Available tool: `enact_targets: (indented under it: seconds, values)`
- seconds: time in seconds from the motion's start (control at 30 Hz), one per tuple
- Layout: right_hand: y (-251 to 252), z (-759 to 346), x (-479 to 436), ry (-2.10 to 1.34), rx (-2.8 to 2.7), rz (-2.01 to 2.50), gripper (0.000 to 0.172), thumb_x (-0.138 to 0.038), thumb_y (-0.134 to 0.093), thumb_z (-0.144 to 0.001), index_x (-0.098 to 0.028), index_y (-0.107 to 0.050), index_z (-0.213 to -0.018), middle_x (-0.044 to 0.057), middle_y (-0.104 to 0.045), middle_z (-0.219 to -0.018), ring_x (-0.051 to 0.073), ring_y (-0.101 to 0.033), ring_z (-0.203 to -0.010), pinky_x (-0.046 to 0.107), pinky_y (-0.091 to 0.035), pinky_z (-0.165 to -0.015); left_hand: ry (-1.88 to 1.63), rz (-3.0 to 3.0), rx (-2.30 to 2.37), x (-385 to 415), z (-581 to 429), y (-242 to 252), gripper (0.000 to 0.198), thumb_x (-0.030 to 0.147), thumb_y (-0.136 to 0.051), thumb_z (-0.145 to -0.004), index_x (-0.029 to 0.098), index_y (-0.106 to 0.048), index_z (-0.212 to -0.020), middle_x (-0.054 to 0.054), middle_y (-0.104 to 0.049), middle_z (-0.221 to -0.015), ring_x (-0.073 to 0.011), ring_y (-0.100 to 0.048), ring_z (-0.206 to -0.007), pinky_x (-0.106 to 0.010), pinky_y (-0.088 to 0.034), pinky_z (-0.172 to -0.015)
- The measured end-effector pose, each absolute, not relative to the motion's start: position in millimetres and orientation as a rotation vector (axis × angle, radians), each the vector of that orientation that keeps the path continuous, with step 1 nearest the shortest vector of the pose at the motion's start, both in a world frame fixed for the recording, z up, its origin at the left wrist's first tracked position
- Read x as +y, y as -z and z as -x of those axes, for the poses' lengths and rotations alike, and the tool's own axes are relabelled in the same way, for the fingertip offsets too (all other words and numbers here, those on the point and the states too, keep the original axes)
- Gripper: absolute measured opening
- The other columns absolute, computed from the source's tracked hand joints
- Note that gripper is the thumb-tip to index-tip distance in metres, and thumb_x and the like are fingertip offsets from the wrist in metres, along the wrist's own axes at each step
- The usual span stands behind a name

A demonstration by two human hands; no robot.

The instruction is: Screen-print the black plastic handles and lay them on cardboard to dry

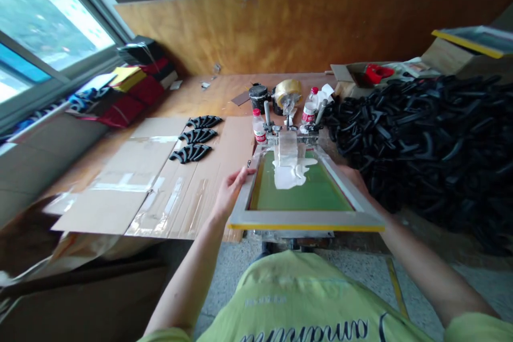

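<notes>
A framed screen [308, 219] with green mesh lies in front of me, its near edge yellow. White paste [289, 175] is spread over the far middle of the mesh, beside a clear block [287, 148]. At the frame's left side is my left hand [231, 188], fingers closed, thumb on the rim. My right hand [355, 177] is at the right side, its fingers mostly hidden by the frame. Metal clamps [310, 138] stand at the screen's far end.
Rows of black curved pieces [196, 136] lie on cardboard [160, 187] at left. A large heap of black parts [420, 133] fills the right. Bottles [258, 127], a black tub [258, 97] and a tape roll [287, 92] stand behind the screen.
</notes>
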State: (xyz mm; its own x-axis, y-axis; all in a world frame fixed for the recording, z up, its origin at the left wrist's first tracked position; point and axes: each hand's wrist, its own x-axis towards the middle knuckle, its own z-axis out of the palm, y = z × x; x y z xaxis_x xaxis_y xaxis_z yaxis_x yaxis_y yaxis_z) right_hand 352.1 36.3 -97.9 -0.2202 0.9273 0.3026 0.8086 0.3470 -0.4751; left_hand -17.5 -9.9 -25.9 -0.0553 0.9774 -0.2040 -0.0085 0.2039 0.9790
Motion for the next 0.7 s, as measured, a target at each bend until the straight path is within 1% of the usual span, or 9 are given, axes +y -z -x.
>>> enact_targets:
  seconds: [0.07, 0.13, 0.2, 0.23, 0.3, 0.4, 0.47, 0.6, 0.7]
  values:
    - [82.8, -348.4, 54.3, -0.286, -2.004, 1.502, 0.04, -0.036, -0.043, -0.099, -0.01, -0.071, -0.11, 0.009, -0.074, -0.103, 0.02, -0.069, -0.083, 0.031, -0.057, -0.077, -0.984, -0.989, 1.36, -28.8, 19.2, 59.1, 0.063, 0.062, -0.072, -0.073, 0.016, -0.072, -0.115, -0.002, -0.07, -0.075, -0.0106, -0.054, -0.056, -0.02, -0.039, -0.049]
    - [69.9, -324.6, 64.0, -0.275, -2.027, 1.423, 0.037, -0.034, -0.056, -0.094, -0.014, -0.065, -0.124, 0.012, -0.067, -0.122, 0.021, -0.068, -0.094, 0.035, -0.055, -0.086, -0.944, -0.975, 1.378, -42.2, 17.7, 94.6, 0.082, 0.059, -0.073, -0.072, 0.018, -0.054, -0.141, 0.002, -0.064, -0.068, -0.0095, -0.051, -0.053, -0.019, -0.036, -0.048]
    - [61.3, -290.2, 66.5, -0.22, -2.186, 1.318, 0.052, -0.032, -0.067, -0.087, -0.015, -0.056, -0.135, 0.014, -0.055, -0.139, 0.026, -0.06, -0.114, 0.041, -0.049, -0.098, -0.943, -0.982, 1.414, -49.5, 14.4, 126.1, 0.097, 0.058, -0.071, -0.074, 0.02, -0.033, -0.155, 0.005, -0.06, -0.065, -0.0095, -0.05, -0.053, -0.02, -0.037, -0.049]
    - [59.1, -273.0, 66.1, -0.182, -2.288, 1.283, 0.056, -0.03, -0.071, -0.085, -0.015, -0.055, -0.136, 0.015, -0.052, -0.14, 0.028, -0.055, -0.12, 0.044, -0.046, -0.102, -0.947, -0.992, 1.435, -51.2, 12.7, 138.8, 0.098, 0.057, -0.069, -0.076, 0.02, -0.028, -0.156, 0.006, -0.058, -0.066, -0.0096, -0.05, -0.053, -0.02, -0.038, -0.05]
    - [59.5, -245.3, 64.1, -0.135, -2.476, 1.273, 0.049, -0.027, -0.074, -0.082, -0.012, -0.059, -0.127, 0.016, -0.057, -0.129, 0.03, -0.052, -0.119, 0.044, -0.045, -0.1, -0.941, -1.018, 1.472, -51.9, 10.3, 157.3, 0.092, 0.055, -0.066, -0.079, 0.022, -0.028, -0.156, 0.006, -0.057, -0.068, -0.0094, -0.05, -0.054, -0.02, -0.039, -0.051]
    - [70.2, -226.3, 57.1, -0.168, -2.643, 1.347, 0.021, -0.022, -0.068, -0.086, -0.013, -0.064, -0.104, 0.012, -0.065, -0.103, 0.025, -0.056, -0.101, 0.036, -0.046, -0.087, -0.933, -1.051, 1.482, -49.8, 10.4, 170.9, 0.084, 0.053, -0.062, -0.083, 0.02, -0.032, -0.154, 0.005, -0.055, -0.068, -0.0087, -0.046, -0.053, -0.021, -0.038, -0.05]
    - [80.0, -226.1, 46.4, -0.168, -2.695, 1.362, 0.008, -0.018, -0.061, -0.089, -0.014, -0.065, -0.095, 0.01, -0.066, -0.094, 0.023, -0.057, -0.093, 0.033, -0.045, -0.081, -0.936, -1.06, 1.462, -48.5, 12.2, 175.2, 0.083, 0.053, -0.062, -0.083, 0.019, -0.034, -0.153, 0.004, -0.056, -0.069, -0.0092, -0.047, -0.054, -0.021, -0.039, -0.051]
    - [89.9, -241.7, 11.9, -0.087, -2.836, 1.094, 0.019, -0.009, -0.047, -0.092, -0.015, -0.065, -0.089, 0.009, -0.066, -0.087, 0.022, -0.057, -0.09, 0.031, -0.041, -0.075, -0.928, -1.056, 1.46, -48.0, 14.2, 179.7, 0.081, 0.054, -0.062, -0.082, 0.019, -0.039, -0.151, 0.002, -0.058, -0.073, -0.0117, -0.053, -0.06, -0.022, -0.041, -0.054]
    - [83.8, -255.6, -3.4, -0.116, -2.916, 0.824, 0.02, -0.01, -0.046, -0.092, -0.016, -0.065, -0.086, 0.008, -0.065, -0.085, 0.02, -0.056, -0.085, 0.031, -0.039, -0.072, -0.946, -1.041, 1.497, -48.9, 12.7, 178.0, 0.077, 0.053, -0.063, -0.081, 0.019, -0.045, -0.147, 0.002, -0.057, -0.073, -0.0129, -0.054, -0.062, -0.023, -0.041, -0.055]
